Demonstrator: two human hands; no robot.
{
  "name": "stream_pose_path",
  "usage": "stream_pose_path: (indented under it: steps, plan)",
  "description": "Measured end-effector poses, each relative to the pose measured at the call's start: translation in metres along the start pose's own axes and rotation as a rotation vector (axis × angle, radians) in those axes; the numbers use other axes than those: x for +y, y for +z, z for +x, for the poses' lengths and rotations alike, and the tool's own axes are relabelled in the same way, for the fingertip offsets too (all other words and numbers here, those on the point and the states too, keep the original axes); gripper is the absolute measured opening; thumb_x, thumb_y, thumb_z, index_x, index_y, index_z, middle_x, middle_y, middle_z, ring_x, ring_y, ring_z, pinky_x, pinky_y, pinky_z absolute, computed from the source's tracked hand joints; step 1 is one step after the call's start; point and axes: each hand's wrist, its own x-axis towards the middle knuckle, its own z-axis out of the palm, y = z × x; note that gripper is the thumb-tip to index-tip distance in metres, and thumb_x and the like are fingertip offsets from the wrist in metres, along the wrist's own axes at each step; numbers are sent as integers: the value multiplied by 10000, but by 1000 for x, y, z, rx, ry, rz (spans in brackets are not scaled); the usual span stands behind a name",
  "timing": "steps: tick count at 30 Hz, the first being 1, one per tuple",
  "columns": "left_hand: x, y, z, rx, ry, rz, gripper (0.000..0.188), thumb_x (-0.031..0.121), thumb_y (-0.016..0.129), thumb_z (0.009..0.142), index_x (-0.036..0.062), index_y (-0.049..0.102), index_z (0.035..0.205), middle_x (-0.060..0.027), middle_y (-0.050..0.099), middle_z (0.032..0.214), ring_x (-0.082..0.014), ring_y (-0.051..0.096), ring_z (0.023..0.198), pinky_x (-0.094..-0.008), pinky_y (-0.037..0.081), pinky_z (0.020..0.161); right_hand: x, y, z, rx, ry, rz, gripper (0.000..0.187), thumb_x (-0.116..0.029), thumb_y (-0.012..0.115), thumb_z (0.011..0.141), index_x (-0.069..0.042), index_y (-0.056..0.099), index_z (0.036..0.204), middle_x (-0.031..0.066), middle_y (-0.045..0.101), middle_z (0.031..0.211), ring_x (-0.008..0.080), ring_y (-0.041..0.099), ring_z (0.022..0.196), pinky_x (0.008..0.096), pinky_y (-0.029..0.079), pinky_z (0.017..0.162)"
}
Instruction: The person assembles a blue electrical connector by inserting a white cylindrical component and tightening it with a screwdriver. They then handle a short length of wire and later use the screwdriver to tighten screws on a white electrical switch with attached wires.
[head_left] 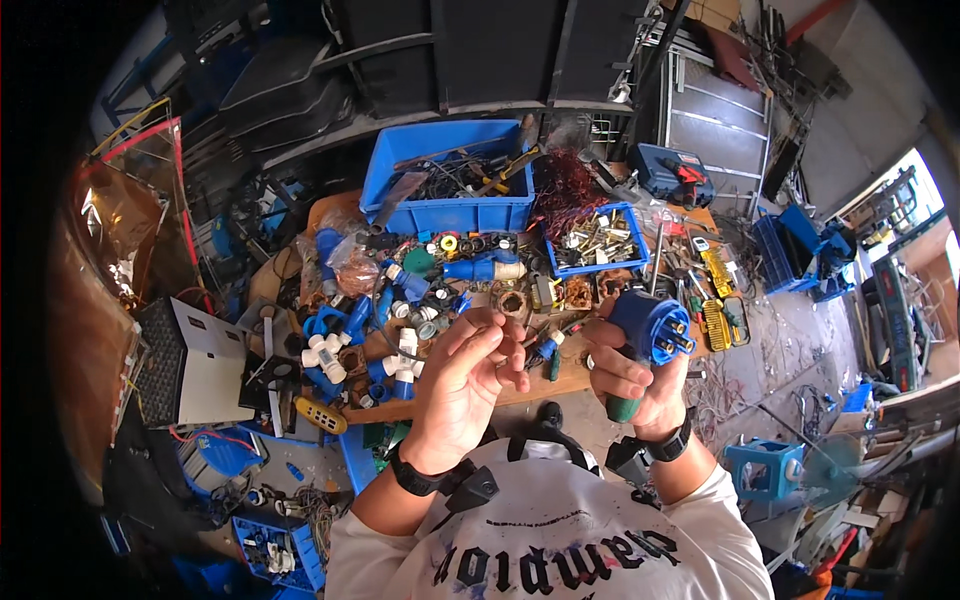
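Right now, your right hand (638, 378) is wrapped around a round blue plug (640, 318), held up above the worktop (572, 383) with its brass-coloured pins (675, 338) turned to the right; a green handle (622, 408) sticks out below the same fingers. Your left hand (468, 362) is raised beside it, fingers loosely curled, and you cannot tell from this angle whether anything small sits between them.

Straight beyond your left hand, at the far side of the worktop, stands a large blue crate (470, 217), heaped with dark cable-like scrap and a yellow-handled tool (497, 182). Nearer, just beyond your right hand, a shallow blue tray (600, 268) is filled with brass and silver-coloured pieces. Past that tray and to its right is a blue tool case (650, 172) with a red and black drill (690, 178) by it. Left of your left hand, a clear plastic bag (355, 272) holds brownish parts, and low to that side a blue basket (312, 562) on the floor contains white and dark pieces.

As for writing, your white shirt (580, 490) carries big dark lettering under a smaller line, both upside down; the case bears a label too small to read.
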Motion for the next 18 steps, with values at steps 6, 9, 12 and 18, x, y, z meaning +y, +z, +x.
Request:
stream_pose_path:
  steps: [6, 9, 12, 18]
  plan:
    - [2, -4, -2, 31, 1, -2, 114, 112, 532, 916, 64, 544, 1019, -72, 592, 927, -109, 538, 677, -264, 463, 547, 3, -16, -4, -159, 0, 57, 704, -512, 632, 775, 32, 466, 1190, 90, 453, 905, 93, 444, 468, 231, 409, 404]
    - [2, -5, -2, 59, -6, 1, 84, 114, 532, 918, 79, 534, 995, -59, 592, 917, -92, 511, 642, -244, 423, 523, 3, -16, -4, -189, 40, 82, 662, -476, 583, 792, 52, 471, 1177, 102, 452, 882, 112, 440, 465, 247, 411, 401]
    - [3, -8, -2, 65, -14, -15, 76, 114, 533, 917, 85, 534, 987, -55, 590, 916, -86, 507, 638, -238, 412, 518, 2, -17, -3, -220, 70, 82, 628, -431, 556, 788, 59, 475, 1172, 108, 452, 860, 130, 426, 454, 266, 408, 396]
    - [4, -9, 2, 81, -17, 16, 98, 110, 536, 905, 81, 550, 998, -44, 560, 904, -85, 473, 623, -227, 389, 517, 1, -17, -2, -263, 67, 60, 648, -435, 565, 770, 65, 477, 1173, 115, 457, 831, 172, 469, 567, 283, 424, 411]
